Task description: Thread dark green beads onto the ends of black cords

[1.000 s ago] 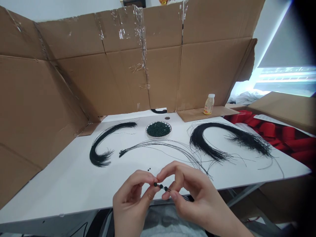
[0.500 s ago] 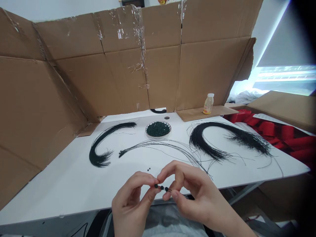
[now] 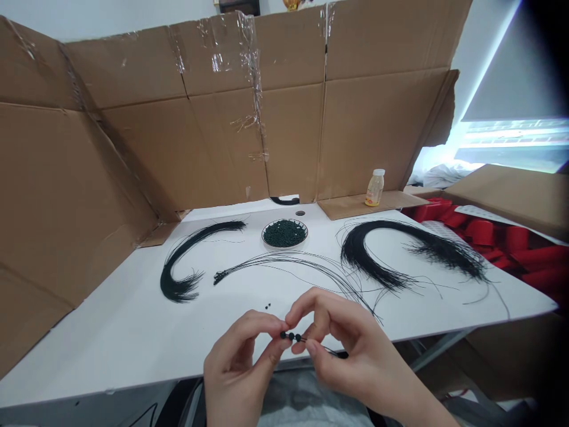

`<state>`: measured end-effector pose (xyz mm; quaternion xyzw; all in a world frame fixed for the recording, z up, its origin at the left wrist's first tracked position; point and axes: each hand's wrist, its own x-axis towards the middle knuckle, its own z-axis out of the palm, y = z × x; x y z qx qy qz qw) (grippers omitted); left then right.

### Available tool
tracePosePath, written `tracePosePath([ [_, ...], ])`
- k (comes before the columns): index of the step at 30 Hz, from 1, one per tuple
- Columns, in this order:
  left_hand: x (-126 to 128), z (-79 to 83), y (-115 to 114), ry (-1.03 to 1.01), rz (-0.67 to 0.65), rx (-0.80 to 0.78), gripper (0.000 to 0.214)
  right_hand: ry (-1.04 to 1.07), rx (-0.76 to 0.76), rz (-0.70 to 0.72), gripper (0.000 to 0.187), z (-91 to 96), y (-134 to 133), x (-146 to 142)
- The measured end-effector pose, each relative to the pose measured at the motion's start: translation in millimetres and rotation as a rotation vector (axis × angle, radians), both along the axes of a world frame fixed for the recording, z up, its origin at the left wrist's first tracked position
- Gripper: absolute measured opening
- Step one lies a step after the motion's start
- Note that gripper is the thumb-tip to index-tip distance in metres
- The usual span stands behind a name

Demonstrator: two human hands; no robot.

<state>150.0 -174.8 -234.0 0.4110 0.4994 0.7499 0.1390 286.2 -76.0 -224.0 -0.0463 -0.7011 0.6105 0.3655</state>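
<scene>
Three dark green beads [image 3: 291, 336] sit in a row on thin black cord between my hands, just above the front edge of the white table. My left hand [image 3: 244, 362] pinches the cord at the leftmost bead with thumb and forefinger. From the right, my right hand [image 3: 347, 350] is closed on the cord beside the beads, and loose cord [image 3: 331, 351] trails below its fingers. A couple of tiny dark beads [image 3: 267, 306] lie on the table beyond my fingers. Farther off is a bundle of cords [image 3: 284, 259] with beads at its left end.
A bowl [image 3: 285, 247] full of dark green beads stands mid-table. Bundles of black cord lie left [image 3: 178, 261] and right [image 3: 368, 255]. Cardboard walls [image 3: 213, 136] enclose the back and left. A small bottle [image 3: 375, 188] stands back right; red items [image 3: 484, 234] fill a box at the right.
The beads on the cord are closer together than before. My left hand has shifted slightly right, and more loose cord shows under my right hand.
</scene>
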Motion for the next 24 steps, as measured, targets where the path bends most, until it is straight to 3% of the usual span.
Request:
tracePosePath([
  [7,-11,-4.1,-1,-0.023,-0.122,-0.117,0.014,-0.005,0.059,-0.076,0.023,-1.2,2,0],
  [14,-13,-6.1,0,-0.029,-0.117,-0.107,0.016,-0.043,0.147,-0.057,0.024,1.0,0,5],
  [24,-12,-6.0,0,-0.049,-0.135,-0.069,0.016,-0.022,0.115,-0.056,0.023,-0.9,3,2],
])
